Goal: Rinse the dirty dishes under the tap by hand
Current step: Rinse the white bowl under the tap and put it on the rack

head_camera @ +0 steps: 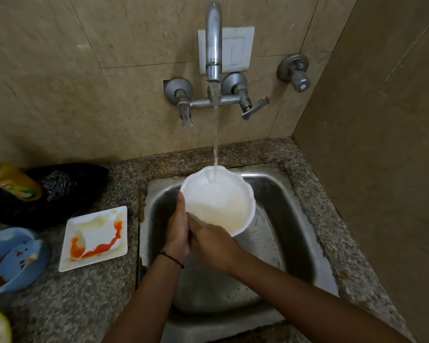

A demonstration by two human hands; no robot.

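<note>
Together, the left hand (177, 227) and the right hand (209, 241) are gripping the near-left rim of a white scalloped bowl (223, 201). The left thumb is lying up along the rim, and the right hand is clasping the edge just beside it with its fingertips hidden; the two hands are touching each other. A black thread band (172, 259) is circling the left wrist. The bowl is hanging above the basin of the steel sink (273, 191), and a thin stream of water (216, 144) is falling from the wall-mounted tap (213, 45) into its far side and pooling inside. Left of the sink, on the speckled granite surface (89, 300), a square white plate (97, 233) smeared with orange-red sauce is lying flat, well apart from the bowl. Further left, blue dishes (13, 261) carrying food traces are sitting stacked at the edge of view. Behind them a yellow bottle (15, 180) is lying tilted on a black cloth (79, 179) against the tiled wall.
</note>
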